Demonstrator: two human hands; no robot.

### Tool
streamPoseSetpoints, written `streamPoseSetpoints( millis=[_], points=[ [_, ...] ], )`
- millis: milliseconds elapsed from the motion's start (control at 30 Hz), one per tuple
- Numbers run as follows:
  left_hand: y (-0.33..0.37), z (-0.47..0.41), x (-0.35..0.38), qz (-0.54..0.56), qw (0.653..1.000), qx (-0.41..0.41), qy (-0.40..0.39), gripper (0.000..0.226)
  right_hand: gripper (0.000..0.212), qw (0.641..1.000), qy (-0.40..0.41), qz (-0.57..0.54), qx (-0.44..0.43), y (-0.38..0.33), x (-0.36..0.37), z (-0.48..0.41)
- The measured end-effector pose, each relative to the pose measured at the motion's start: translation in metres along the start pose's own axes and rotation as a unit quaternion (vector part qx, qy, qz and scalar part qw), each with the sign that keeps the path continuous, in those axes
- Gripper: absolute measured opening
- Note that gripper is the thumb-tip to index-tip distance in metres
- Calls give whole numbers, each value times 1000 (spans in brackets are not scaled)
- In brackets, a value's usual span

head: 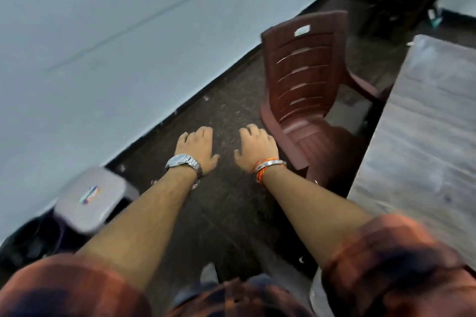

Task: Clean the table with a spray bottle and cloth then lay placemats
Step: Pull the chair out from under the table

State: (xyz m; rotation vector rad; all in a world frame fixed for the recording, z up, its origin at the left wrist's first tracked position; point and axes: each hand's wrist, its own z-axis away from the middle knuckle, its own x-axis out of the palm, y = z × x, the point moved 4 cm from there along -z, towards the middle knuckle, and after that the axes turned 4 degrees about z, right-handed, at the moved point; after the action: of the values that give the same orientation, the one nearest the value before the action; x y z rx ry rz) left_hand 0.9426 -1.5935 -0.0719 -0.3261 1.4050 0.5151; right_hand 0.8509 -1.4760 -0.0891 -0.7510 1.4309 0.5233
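Reaching forward with both hands empty, left hand (197, 145) and right hand (255, 145) spread, palms down.
With no bottle or cloth visible, the chair (309, 90) at centre right could snag a sleeve beside the table (425, 136).

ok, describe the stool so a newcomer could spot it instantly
Follow the pale wall down to the dark floor at lower left. The stool stands there, left of the left hand: a low grey seat with a colourful sticker, unlike the tall brown slatted chair.
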Motion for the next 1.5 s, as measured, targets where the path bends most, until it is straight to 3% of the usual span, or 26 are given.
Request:
streamPoseSetpoints(
  millis=[267,600,900,1133,1333,1500],
  points=[
    [8,-189,-49,58,983,169,-48,90,45,982,71,-12,176,39,-26,-137],
    [60,-427,-106,-69,943,324,-43,112,49,938,114,-60,322,114,-55,-343],
    [111,-579,-111,-158,891,419,-77,126,55,887,110,-84,440,179,-58,-458],
    [161,-668,-99,-201,789,576,-67,118,50,800,132,-72,581,212,-47,-519],
    [197,-701,-94,-211,672,706,-71,112,66,701,112,-73,701,208,-34,-542],
    [228,-694,-72,-209,571,791,-64,89,71,632,89,-76,766,214,-27,-545]
  ],
)
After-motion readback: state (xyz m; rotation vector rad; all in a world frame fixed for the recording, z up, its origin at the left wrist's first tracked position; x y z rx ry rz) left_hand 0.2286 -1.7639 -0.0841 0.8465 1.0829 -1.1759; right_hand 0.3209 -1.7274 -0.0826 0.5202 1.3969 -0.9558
